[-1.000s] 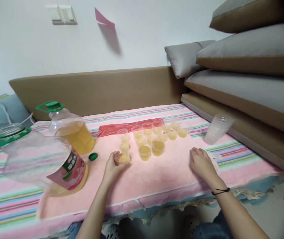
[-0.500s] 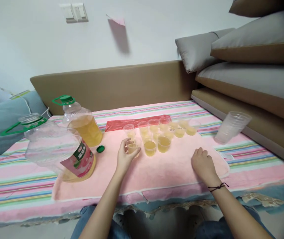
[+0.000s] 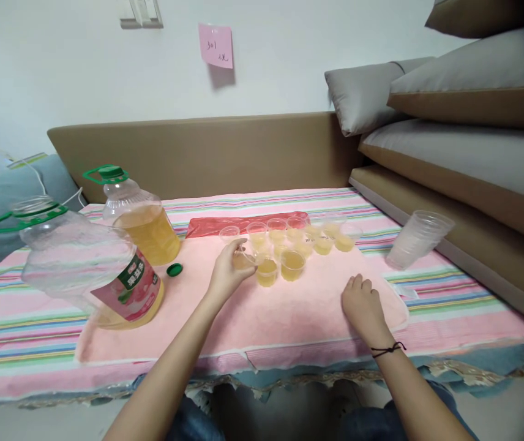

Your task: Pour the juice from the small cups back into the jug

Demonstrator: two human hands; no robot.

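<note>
Left hand [image 3: 228,275] grasping a small cup [image 3: 243,261] of yellow liquid, filled cups [image 3: 292,264] just right of it, right hand [image 3: 363,306] released, flat on pink cloth [image 3: 289,312], bottles [image 3: 140,229] to the left.

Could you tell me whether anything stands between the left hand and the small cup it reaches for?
Nothing visible: the left hand is already wrapped around the small cup, beside the other filled cups.
</note>
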